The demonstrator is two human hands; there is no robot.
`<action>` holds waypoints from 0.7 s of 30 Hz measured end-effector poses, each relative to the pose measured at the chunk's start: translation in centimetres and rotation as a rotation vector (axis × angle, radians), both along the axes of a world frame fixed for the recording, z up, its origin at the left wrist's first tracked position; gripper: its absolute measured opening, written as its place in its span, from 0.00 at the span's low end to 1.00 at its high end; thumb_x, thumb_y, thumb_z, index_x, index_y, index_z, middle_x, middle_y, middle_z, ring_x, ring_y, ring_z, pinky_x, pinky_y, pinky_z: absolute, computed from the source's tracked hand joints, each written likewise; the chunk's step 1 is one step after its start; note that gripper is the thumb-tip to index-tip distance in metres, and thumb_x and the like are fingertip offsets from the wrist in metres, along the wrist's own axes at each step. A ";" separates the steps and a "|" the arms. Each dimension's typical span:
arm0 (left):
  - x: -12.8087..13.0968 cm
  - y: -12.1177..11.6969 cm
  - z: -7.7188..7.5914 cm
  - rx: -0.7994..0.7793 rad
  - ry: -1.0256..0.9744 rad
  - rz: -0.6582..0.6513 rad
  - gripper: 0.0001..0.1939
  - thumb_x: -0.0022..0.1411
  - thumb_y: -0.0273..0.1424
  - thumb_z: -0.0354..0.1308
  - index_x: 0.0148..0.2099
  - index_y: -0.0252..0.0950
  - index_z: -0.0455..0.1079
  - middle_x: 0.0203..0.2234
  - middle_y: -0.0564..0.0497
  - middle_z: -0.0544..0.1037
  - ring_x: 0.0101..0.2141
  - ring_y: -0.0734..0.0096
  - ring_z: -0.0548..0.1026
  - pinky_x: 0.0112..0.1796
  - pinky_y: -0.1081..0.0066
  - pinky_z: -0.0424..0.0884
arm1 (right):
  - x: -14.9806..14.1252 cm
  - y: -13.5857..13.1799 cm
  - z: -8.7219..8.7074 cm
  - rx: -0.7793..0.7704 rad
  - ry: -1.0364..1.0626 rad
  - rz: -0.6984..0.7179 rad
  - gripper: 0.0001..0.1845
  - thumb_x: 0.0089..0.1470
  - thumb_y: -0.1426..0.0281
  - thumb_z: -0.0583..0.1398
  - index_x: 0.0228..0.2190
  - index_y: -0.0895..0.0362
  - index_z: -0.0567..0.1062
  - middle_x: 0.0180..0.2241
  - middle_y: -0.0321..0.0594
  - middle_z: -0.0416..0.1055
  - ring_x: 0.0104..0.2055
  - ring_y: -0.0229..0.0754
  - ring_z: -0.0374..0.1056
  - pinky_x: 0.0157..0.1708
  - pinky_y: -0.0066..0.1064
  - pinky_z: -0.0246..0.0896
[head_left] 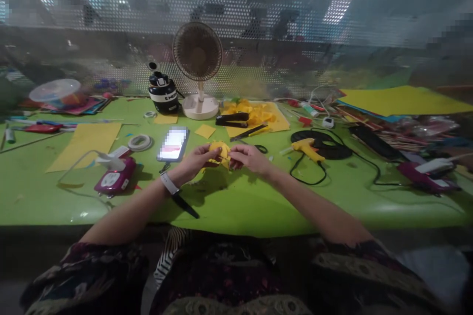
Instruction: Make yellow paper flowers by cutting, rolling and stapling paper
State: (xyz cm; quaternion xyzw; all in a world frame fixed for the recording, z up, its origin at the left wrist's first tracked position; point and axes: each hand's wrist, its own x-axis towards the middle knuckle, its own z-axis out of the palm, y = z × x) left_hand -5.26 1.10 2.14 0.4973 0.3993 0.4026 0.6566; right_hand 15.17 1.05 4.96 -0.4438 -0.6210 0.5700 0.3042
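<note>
1. Beneath the fan, the table is showing lime green.
2. The fan is pairing a whitish base with a brownish grille.
3. Left of the fan, the bottle is combining black with a white band.
4. Nearer than the fan, the paper piece is showing yellow.
5. Right of the fan, the glue gun is looking yellow.

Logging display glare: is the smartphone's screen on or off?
On. The smartphone has a brightly lit, whitish screen with a pinkish patch; what it displays is pixelated, cannot tell.
</note>
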 end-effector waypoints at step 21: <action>-0.2 0.5 -2.1 0.176 0.127 -0.092 0.18 0.60 0.45 0.64 0.39 0.34 0.76 0.34 0.49 0.78 0.33 0.75 0.73 0.41 0.67 0.71 | -0.1 0.4 -2.3 0.103 0.011 -0.020 0.07 0.51 0.68 0.64 0.25 0.58 0.72 0.23 0.34 0.72 0.24 0.34 0.68 0.29 0.28 0.67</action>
